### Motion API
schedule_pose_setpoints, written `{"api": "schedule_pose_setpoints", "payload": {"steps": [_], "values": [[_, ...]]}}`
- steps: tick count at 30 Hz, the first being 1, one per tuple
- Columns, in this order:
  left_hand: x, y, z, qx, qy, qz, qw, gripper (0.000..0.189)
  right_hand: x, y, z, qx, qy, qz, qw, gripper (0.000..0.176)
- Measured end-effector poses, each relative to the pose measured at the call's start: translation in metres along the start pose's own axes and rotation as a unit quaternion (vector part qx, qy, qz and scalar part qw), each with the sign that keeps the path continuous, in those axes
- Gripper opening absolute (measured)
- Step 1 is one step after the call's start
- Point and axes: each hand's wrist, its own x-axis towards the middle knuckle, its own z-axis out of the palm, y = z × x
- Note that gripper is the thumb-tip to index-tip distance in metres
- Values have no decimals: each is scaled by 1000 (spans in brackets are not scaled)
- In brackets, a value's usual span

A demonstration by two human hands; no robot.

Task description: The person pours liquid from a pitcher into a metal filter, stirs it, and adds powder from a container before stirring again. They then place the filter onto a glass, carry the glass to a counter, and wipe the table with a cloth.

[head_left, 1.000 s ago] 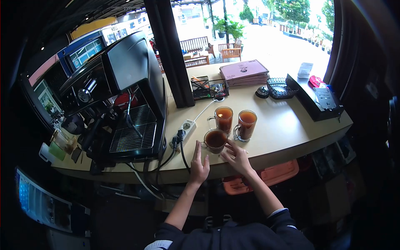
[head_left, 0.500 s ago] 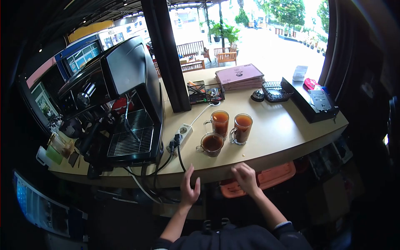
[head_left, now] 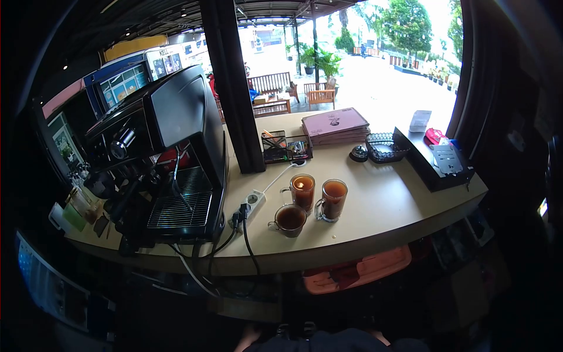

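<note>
Only a small strip of skin of my left hand or wrist (head_left: 249, 337) shows at the bottom edge, left of my dark clothing. A similar strip of my right hand or wrist (head_left: 378, 337) shows to the right. The fingers of both are hidden, and neither touches anything I can see. Ahead on the counter (head_left: 387, 205) stand a low glass cup (head_left: 291, 221) of dark brown drink and two taller glass mugs, one at the back (head_left: 302, 193) and one on the right (head_left: 333, 199), both with reddish-brown drink.
A black espresso machine (head_left: 185, 117) fills the left side. A power strip (head_left: 253, 205) with black plugs lies beside the cups. Behind are a wire organizer (head_left: 285, 148), pink menus (head_left: 335, 123), a bell (head_left: 358, 154), a black basket (head_left: 387, 148) and a black box (head_left: 437, 167). An orange tray (head_left: 358, 271) sits below.
Both hands have dropped from the counter's front edge down to the bottom of the view. The camera has tilted up slightly; the cup and mugs stand in the same arrangement.
</note>
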Motion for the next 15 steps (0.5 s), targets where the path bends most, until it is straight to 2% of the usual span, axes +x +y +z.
{"api": "schedule_pose_setpoints", "payload": {"steps": [2, 7, 11, 15], "values": [[-18, -49, 23, 64, -43, -41, 996, 39, 16, 30, 13, 14, -27, 23, 999, 35], [-62, -50, 37, -43, -92, -222, 970, 40, 48, 48, 7, 33, -54, 47, 997, 33], [-94, -46, 56, -156, -49, -263, 951, 41, 91, 25, 5, 11, -81, -4, 997, 32], [-122, -39, 63, -211, 11, -298, 931, 43, 141, -36, 7, -52, -130, -94, 986, 31]]}}
